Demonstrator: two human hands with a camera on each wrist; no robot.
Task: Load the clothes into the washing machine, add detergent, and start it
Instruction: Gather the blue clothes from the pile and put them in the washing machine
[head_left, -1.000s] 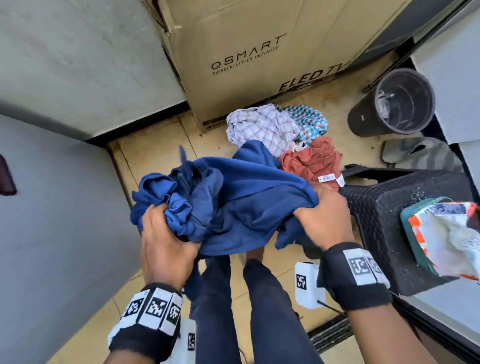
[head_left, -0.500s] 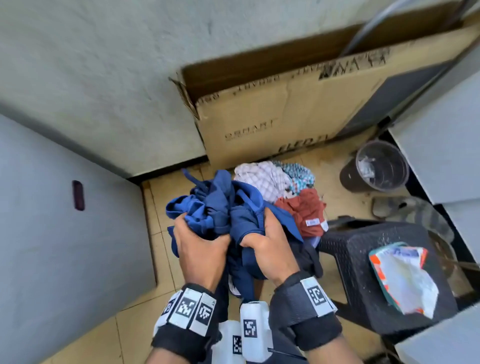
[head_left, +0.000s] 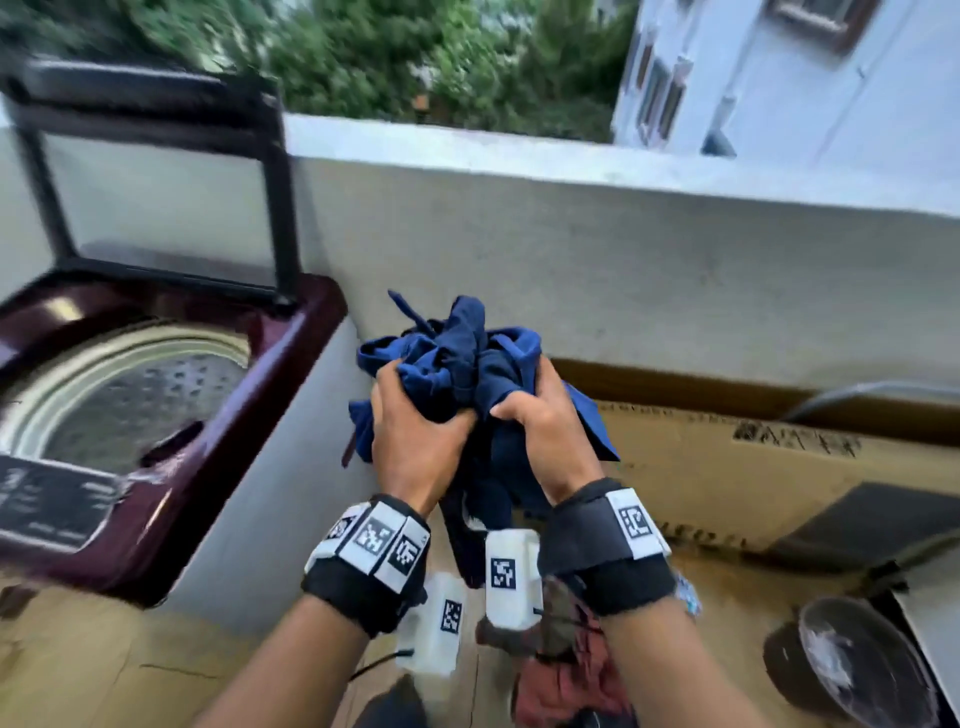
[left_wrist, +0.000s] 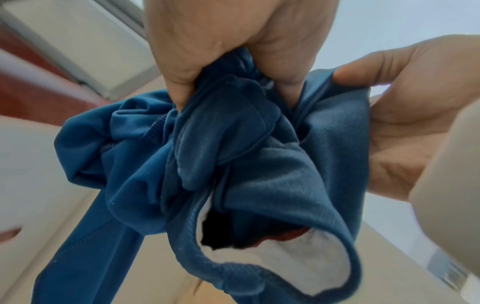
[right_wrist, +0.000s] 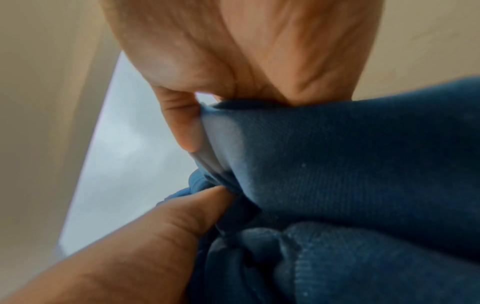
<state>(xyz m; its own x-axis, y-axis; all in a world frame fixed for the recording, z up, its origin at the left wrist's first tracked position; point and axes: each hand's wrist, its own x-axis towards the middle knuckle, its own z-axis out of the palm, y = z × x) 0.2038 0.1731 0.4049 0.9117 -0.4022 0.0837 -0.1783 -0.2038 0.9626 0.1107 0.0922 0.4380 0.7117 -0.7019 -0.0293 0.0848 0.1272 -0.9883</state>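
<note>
Both hands hold a bunched blue garment (head_left: 457, 364) at chest height in the middle of the head view. My left hand (head_left: 410, 431) grips its left side and my right hand (head_left: 540, 426) grips its right side. The left wrist view shows my left hand (left_wrist: 228, 51) with its fingers curled into the blue garment (left_wrist: 233, 160). In the right wrist view my right hand (right_wrist: 233, 61) pinches the blue garment (right_wrist: 350, 164). The top-loading washing machine (head_left: 171, 499) stands at the left, its lid (head_left: 156, 182) raised and its steel drum (head_left: 135, 400) exposed. More clothes, reddish (head_left: 571, 675), lie on the floor below my hands.
A grey parapet wall (head_left: 623, 270) runs behind. A large cardboard box (head_left: 727, 467) leans at the right. A dark bucket (head_left: 857, 665) lies at the lower right. Trees and a white building lie beyond the wall.
The hands have lifted the bunched blue garment up from the floor pile. My view swung upward and left, bringing the open washing machine into sight.
</note>
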